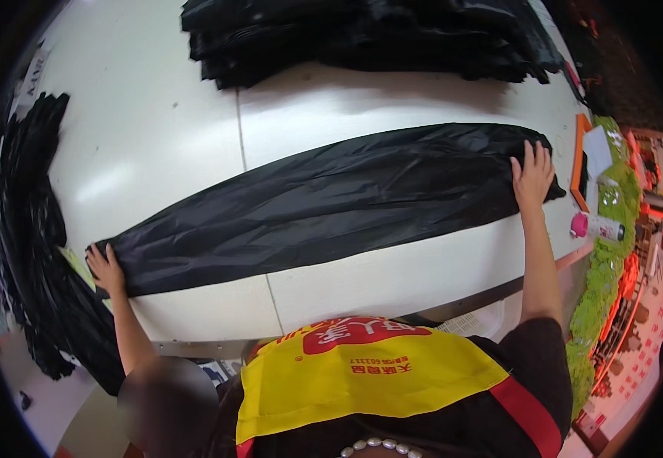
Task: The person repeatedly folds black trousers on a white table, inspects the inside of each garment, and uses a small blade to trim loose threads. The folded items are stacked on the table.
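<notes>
The person is standing at a white table and is stretching both arms wide apart over it. A long black plastic bag is lying flat across the table, running from the lower left up to the right side. Its surface is wrinkled and a little shiny.

The left hand is resting on the left end of the bag, near the front edge of the table. The fingers are spread open and are pressing flat on the plastic; they are not gripping anything. The right hand is lying on the right end of the bag, also with the fingers open and flat on top. It is pressing down and is not closing around the material.

At the far side of the table a stack of folded black bags is lying, well apart from the hands. At the left edge of the table a pile of loose black bags is hanging down. To the right of the right hand, an orange flat box is sitting near the table corner, and a pink and white bottle is lying on its side just below it. The person is wearing a yellow apron with a red patch.
</notes>
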Available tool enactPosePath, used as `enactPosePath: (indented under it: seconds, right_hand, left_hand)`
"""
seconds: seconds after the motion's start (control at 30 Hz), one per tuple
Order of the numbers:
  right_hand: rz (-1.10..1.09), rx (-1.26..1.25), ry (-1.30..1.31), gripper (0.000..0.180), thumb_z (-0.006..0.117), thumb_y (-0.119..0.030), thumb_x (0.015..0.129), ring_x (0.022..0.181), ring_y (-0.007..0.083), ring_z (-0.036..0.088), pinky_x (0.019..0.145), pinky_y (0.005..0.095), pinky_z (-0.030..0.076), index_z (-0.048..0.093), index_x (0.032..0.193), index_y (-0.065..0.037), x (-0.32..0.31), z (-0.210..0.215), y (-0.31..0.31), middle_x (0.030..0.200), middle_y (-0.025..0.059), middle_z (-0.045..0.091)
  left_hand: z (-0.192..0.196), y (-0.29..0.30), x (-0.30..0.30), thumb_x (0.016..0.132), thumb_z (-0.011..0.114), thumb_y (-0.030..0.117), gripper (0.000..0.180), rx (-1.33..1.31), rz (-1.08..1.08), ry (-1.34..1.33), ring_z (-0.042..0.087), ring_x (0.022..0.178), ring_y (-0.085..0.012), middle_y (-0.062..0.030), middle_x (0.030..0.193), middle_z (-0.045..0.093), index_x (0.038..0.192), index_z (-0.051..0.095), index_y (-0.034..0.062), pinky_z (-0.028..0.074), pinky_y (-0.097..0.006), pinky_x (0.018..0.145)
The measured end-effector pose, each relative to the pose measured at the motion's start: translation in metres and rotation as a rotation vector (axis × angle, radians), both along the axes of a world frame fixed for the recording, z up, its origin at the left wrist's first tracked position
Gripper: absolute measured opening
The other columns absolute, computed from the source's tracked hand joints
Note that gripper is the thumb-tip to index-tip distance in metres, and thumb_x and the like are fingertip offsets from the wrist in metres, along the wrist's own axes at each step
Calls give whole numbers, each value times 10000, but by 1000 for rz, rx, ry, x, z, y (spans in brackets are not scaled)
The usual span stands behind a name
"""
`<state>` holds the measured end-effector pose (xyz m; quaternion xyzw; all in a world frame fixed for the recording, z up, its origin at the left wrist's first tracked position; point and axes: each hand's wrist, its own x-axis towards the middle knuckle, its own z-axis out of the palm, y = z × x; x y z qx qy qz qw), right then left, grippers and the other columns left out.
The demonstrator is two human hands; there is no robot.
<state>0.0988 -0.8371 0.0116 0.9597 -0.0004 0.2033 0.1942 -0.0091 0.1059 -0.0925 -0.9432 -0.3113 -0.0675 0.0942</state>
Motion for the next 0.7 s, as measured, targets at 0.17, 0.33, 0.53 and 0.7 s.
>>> enactPosePath:
  seconds: [0.17, 0.33, 0.53, 0.7]
  right_hand:
    - [-99, 378, 261, 510, 316, -401, 949, 1351, 315, 198, 1051, 528, 149, 296, 1398, -160, -8, -62, 0, 1456, 101, 257]
    - [-126, 347, 342, 504, 326, -405, 947, 1342, 313, 219, 1042, 522, 186, 308, 1389, -165, 7, -53, 3, 1453, 92, 266]
    - [223, 471, 42, 392, 494, -184, 882, 1269, 370, 333, 1029, 459, 264, 470, 1243, -32, -24, 2, 135, 1335, 186, 414]
    - [777, 741, 401, 547, 659, -184, 748, 1286, 332, 329, 1059, 448, 260, 482, 1241, -28, -85, 11, 292, 1340, 167, 406]
  left_hand:
    - [12, -10, 7, 873, 340, 606, 655, -79, -2, -26, 169, 1368, -257, -58, 1488, 197, 1414, 255, 248, 162, -657, 965]
    - [28, -13, 7, 849, 378, 626, 719, -201, 39, -34, 151, 1372, -283, -122, 1480, 192, 1414, 260, 199, 133, -638, 993]
    - [65, -105, -34, 738, 716, 212, 743, -438, 516, -1157, 458, 1140, -321, -221, 1283, 429, 1322, 338, -50, 380, -394, 947]
    - [35, -111, -41, 718, 730, 196, 316, -1323, 850, -1242, 543, 625, -165, -77, 819, 573, 933, 559, 38, 457, -271, 509]
